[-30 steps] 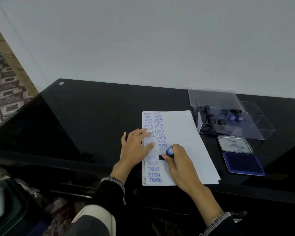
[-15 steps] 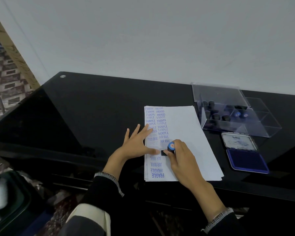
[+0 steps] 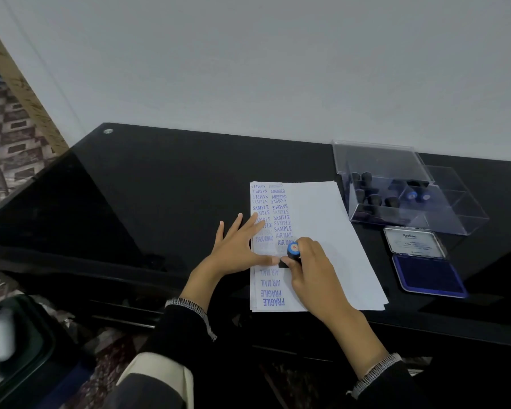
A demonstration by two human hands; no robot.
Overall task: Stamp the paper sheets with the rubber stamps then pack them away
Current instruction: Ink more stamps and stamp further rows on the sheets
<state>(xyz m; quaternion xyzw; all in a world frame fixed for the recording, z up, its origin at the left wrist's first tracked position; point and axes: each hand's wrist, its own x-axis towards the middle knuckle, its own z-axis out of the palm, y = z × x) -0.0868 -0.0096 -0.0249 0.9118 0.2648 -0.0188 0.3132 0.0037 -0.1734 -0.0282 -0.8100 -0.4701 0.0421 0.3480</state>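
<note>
We see a small black rubber stamp with a round blue top standing on a stack of white paper sheets. The sheets lie flat on the shiny black tabletop, near its front edge. Blue words run down the left part of the top sheet: SAMPLE, AMENDED, AIR MAIL, FAX OUT and FRAGILE. The right part of the sheet is blank.

Our right hand is closed around the stamp, with the thumb and fingers pinching it near its base. The stamp sits in the second row of words, just under an AIR MAIL mark.

Our left hand is open and flat. Its fingers are spread over the left edge of the sheets, and its thumb reaches right up to the stamp.

To the right of the sheets sits an open blue ink pad with its lid folded back. Behind the pad is a clear plastic box with its clear lid tilted up. Inside the box we see more dark stamps, and two of them show blue tops.
</note>
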